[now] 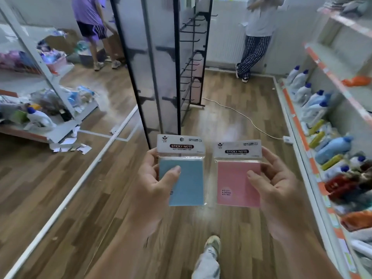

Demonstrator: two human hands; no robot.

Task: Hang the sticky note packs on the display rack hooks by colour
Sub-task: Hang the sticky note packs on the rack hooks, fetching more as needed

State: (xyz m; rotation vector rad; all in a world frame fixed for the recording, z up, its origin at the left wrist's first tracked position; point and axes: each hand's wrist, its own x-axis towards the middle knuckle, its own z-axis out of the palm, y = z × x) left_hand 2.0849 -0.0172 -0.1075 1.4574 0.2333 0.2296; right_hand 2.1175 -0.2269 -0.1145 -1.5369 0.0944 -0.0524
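Observation:
My left hand (155, 184) grips a blue sticky note pack (188, 184), thumb across its front and fingers behind it. My right hand (275, 184) grips a pink sticky note pack (234, 182) the same way. Both packs stand upright side by side at chest height, each with a white header card and a hang hole. The black display rack (191, 57) stands ahead on the wooden floor, edge-on, with several bare hooks (194, 40) sticking out to the right.
Shelves of detergent bottles (314, 101) line the right wall. A cluttered low shelf (40, 117) and scattered paper lie left. A white cable (245, 117) crosses the floor behind the rack. Two people (255, 37) stand at the back. My foot (212, 244) shows below.

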